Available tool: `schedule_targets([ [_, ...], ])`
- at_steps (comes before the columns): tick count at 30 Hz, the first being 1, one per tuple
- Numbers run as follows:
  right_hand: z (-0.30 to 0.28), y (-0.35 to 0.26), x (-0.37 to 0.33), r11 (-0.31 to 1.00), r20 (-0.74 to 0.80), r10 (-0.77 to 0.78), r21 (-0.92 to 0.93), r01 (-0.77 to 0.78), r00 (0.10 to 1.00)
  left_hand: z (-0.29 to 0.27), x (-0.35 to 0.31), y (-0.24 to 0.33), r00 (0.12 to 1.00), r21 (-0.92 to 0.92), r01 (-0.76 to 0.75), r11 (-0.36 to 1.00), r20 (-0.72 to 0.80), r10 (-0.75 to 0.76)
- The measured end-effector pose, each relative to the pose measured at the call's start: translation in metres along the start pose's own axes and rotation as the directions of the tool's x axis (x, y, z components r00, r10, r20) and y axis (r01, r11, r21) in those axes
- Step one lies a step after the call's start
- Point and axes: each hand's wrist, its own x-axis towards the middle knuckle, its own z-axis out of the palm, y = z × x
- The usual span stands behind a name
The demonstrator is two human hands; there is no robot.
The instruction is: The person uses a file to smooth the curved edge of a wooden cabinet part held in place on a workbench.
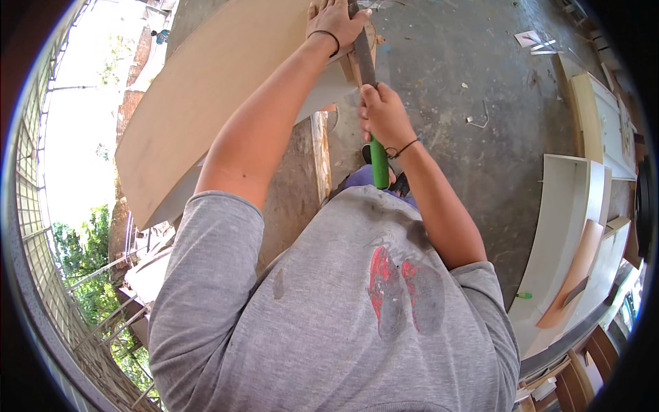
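My right hand (386, 115) is wrapped around a flat file with a green handle (379, 165) and a long dark metal blade (364, 58). The blade runs away from me along the right edge of a large beige wooden panel (226, 75). On the far part of that panel lies my left hand (336, 24), fingers stretched out, its thumb reaching across the blade. The file's far tip is cut off by the top of the view.
Under the panel's edge is a wooden support (321, 154). Grey concrete floor (446, 82) spreads to the right, with a bent white piece (480, 117) and scraps (532, 41) on it. White box-like panels (559, 213) stand at far right. A metal grille (31, 199) borders the left.
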Motion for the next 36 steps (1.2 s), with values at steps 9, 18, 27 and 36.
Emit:
schedule_targets([
  [9,-0.085,-0.02,-0.037,0.974,-0.171,-0.079,0.197,0.113,0.982,-0.05,-0.1,0.003,0.889,-0.083,-0.446,0.891,-0.157,0.431],
  [18,-0.087,-0.002,-0.052,0.962,-0.115,-0.016,0.27,0.047,0.993,-0.055,-0.105,0.006,0.863,-0.119,-0.5,0.858,-0.145,0.483],
  [27,-0.091,0.0,-0.061,0.98,-0.071,-0.065,0.185,0.077,0.995,-0.056,-0.099,-0.002,0.98,-0.486,-0.142,0.862,-0.194,0.052],
  [36,-0.097,0.01,-0.063,0.459,0.029,-0.727,-0.721,0.518,0.686,-0.056,-0.099,-0.017,0.942,-0.503,-0.252,0.826,-0.324,0.09],
])
